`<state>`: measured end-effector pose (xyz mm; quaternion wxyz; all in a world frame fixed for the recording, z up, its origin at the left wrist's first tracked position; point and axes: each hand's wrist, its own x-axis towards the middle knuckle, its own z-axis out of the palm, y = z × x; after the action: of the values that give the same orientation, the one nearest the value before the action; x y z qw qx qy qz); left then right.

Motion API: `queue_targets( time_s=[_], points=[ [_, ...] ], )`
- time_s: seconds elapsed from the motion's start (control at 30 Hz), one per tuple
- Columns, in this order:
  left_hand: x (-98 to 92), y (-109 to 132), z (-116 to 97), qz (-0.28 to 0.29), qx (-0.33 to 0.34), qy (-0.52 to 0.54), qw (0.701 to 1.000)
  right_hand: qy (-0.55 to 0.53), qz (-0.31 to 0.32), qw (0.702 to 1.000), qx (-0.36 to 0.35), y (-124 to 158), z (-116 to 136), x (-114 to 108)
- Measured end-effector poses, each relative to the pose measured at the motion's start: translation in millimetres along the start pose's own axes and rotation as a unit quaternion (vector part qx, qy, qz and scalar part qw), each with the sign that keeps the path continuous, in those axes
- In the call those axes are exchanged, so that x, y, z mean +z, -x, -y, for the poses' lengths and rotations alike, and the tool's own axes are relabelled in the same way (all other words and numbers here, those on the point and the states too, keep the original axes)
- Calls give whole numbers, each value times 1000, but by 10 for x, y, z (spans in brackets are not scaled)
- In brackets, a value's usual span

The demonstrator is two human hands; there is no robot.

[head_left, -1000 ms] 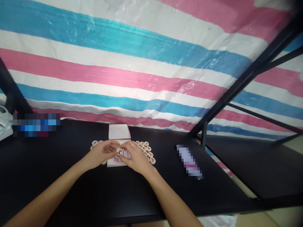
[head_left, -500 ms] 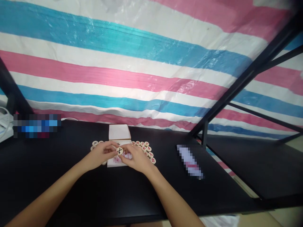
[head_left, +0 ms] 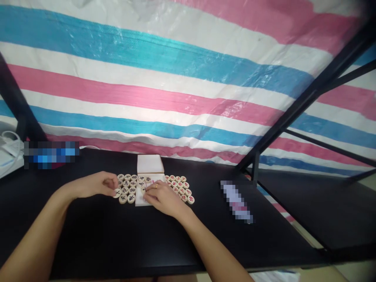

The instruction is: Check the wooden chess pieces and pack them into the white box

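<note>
My left hand [head_left: 101, 184] is closed, with thumb and finger pinching a round xiangqi piece [head_left: 116, 193] at the left edge of the black-marked xiangqi pieces [head_left: 125, 190]. Those stand in rows against the left side of an open white box [head_left: 141, 201]. Over the box, my right hand [head_left: 162, 197] has its fingertips closed on another xiangqi piece [head_left: 143, 190], which they partly cover. A few more black-marked pieces lie inside, near the back. Red-marked xiangqi pieces [head_left: 182, 190] form rows on the right, partly behind my right hand.
The box's lid [head_left: 150, 163] is folded back behind it on the black table [head_left: 123, 243]. A blurred pale object [head_left: 236, 201] lies to the right, and a blurred blue one [head_left: 53, 154] at the back left. Dark metal bars [head_left: 282, 127] slant up beside a striped sheet [head_left: 147, 86].
My hands have parted from above the box, where they held one piece together. The left has swung left to the outer black-marked pieces; the right has stayed over the box, fingers lower.
</note>
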<state>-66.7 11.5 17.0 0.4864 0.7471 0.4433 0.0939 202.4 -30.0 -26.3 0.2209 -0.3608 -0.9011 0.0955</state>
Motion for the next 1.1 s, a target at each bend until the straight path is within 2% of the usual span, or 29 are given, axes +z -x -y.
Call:
queue_targets(
  time_s=[0.1, 0.2, 0.3, 0.5, 0.6, 0.73, 0.77, 0.93, 1.03, 1.1],
  points=[
    [-76, 53, 131, 6, -57, -44, 997, 21, 5, 999, 24, -1, -33, 16],
    [-42, 32, 184, 20, -95, -65, 993, 33, -3, 998, 53, 17, -55, 6],
    [21, -10, 176, 22, -131, -84, 988, 30, -5, 998, 52, 30, -76, 3],
    [54, -34, 153, 16, -151, -83, 985, 12, -6, 997, 79, 13, -95, 53],
    [60, -48, 90, -9, -115, -87, 989, -5, -16, 995, 95, 12, -80, 51],
    [221, -137, -130, -119, 17, -97, 988, -56, -88, 990, 92, 37, -50, -11],
    [294, -170, -195, -127, 37, -87, 987, -68, -108, 988, 85, 44, -39, -27],
    [667, -331, -388, -143, 89, -12, 986, -100, -168, 979, 52, 60, 19, -34],
    [755, -384, -376, -134, 96, 50, 985, -100, -170, 980, 40, 62, 37, -40],
    [757, -394, -353, -119, 97, 77, 985, -101, -145, 983, 42, 69, 39, -74]
  ],
)
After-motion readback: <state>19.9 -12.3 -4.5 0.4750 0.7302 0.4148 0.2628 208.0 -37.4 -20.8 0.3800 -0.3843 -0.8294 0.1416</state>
